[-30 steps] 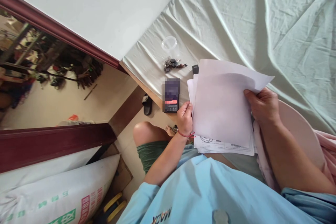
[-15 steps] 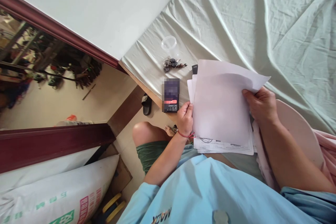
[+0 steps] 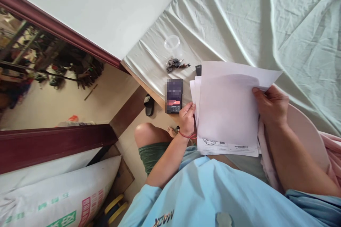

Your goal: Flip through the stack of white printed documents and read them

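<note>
A stack of paper sheets (image 3: 229,108) lies across my lap and the bed edge, its top sheet plain on the side I see. My left hand (image 3: 187,118) pinches the left edge of the stack between thumb and fingers. At the right edge my right hand (image 3: 273,104) grips the upper sheet, whose far right corner curls up. Below it, printed sheets (image 3: 226,149) with a round stamp and a barcode stick out. A dark phone (image 3: 174,96) with a lit screen rests just left of my left hand. Behind the papers shows a small black object (image 3: 198,70).
On the pale green bedsheet (image 3: 234,25) lie a bunch of keys (image 3: 174,64) and a clear plastic cup (image 3: 172,44). A black slipper (image 3: 149,105) is on the floor. A white printed sack (image 3: 61,198) stands at lower left, near a dark red frame (image 3: 58,145).
My right hand has moved a little right and slightly up, drawing the top sheet's right corner outward. My left hand keeps its hold on the left edge.
</note>
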Demonstrator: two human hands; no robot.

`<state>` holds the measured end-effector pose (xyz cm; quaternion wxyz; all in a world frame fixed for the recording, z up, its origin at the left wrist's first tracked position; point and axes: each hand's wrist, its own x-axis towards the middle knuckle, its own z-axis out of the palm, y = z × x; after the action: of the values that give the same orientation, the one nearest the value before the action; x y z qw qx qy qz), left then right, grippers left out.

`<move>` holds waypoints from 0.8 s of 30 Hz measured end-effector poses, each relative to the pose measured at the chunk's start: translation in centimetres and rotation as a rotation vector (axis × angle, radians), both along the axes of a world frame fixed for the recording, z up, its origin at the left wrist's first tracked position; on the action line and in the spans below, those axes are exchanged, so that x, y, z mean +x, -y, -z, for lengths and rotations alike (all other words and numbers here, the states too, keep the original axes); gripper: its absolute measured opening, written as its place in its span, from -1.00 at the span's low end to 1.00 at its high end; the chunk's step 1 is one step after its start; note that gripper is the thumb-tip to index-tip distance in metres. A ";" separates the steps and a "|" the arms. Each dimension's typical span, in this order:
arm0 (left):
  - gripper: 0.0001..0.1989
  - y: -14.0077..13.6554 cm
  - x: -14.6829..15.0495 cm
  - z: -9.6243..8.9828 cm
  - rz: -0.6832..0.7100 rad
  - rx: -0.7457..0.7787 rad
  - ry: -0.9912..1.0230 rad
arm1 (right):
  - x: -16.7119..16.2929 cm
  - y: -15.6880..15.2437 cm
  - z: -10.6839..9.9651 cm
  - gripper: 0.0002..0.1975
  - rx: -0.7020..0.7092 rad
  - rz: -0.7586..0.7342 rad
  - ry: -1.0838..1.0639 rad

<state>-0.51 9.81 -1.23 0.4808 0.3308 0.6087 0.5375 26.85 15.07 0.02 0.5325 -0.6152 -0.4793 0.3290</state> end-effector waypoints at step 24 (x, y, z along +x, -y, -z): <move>-0.71 0.2 -0.1 0.0 -0.003 0.033 0.000 | -0.1 -0.1 -0.4 -0.74 -0.003 -0.063 0.260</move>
<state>-0.61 9.57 -1.23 0.4743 0.3378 0.6002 0.5484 26.74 15.16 0.42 0.4542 -0.6382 -0.5629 0.2638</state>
